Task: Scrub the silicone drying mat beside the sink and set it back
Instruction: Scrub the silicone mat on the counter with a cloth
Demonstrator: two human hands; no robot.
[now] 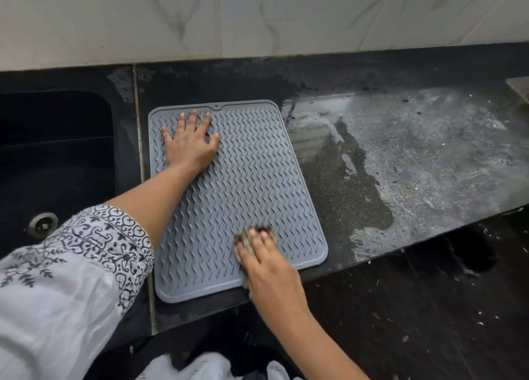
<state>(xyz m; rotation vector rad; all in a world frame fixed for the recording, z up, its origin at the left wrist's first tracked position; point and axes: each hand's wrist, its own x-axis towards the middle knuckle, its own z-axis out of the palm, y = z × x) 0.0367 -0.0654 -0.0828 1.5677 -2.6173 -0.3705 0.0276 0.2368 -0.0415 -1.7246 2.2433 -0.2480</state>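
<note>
Grey wavy-ribbed mat (252, 185); black countertop (372, 73).

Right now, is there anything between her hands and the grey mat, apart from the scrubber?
Nothing else is visible. The left hand lies flat and bare on the far corner of the mat. The right hand presses a scrubber onto the near edge.

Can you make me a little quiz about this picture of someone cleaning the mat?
1. True or false: the left hand lies flat on the mat.
2. What is under the right hand? A) a scrubber B) a spoon C) a cup
3. Fill in: the sink is to the ____ of the mat.

Key: 1 true; 2 A, the scrubber; 3 left.
</note>
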